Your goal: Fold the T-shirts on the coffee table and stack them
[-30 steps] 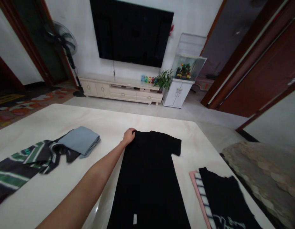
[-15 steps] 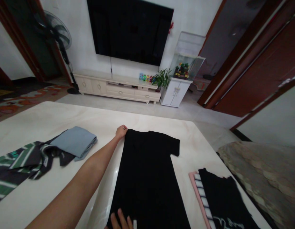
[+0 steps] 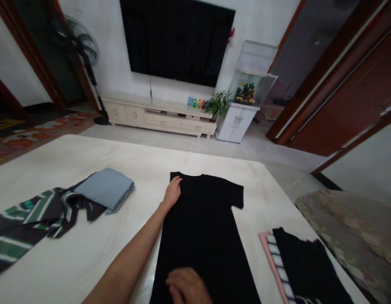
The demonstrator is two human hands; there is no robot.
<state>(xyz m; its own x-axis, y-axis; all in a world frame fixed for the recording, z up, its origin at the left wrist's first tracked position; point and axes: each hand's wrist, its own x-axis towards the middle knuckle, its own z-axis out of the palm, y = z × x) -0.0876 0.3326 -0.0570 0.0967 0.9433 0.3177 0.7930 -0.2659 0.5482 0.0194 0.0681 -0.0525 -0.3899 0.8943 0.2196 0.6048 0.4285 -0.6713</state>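
A black short-sleeved T-shirt (image 3: 202, 228) lies spread on the pale table (image 3: 233, 158), collar end away from me. One sleeve sticks out at its right; the left edge runs straight with no sleeve showing there. My left hand (image 3: 173, 190) rests on the cloth by the upper left shoulder, fingers stretched out and lying flat. Over the lower part of the shirt is my right hand (image 3: 189, 287), slightly blurred, its fingers loosely bent and apart from the thumb, holding nothing visible.
A folded blue-grey garment (image 3: 105, 188) lies at the left, partly over a green, white and dark striped garment (image 3: 37, 215). At the right is a stack with a black printed garment (image 3: 309, 266) on top. A covered seat (image 3: 350, 232) stands beyond the right edge.
My left hand has let go of the shirt's upper left corner and moved right and nearer, onto the cloth. My right hand has moved right and farther up over the shirt.
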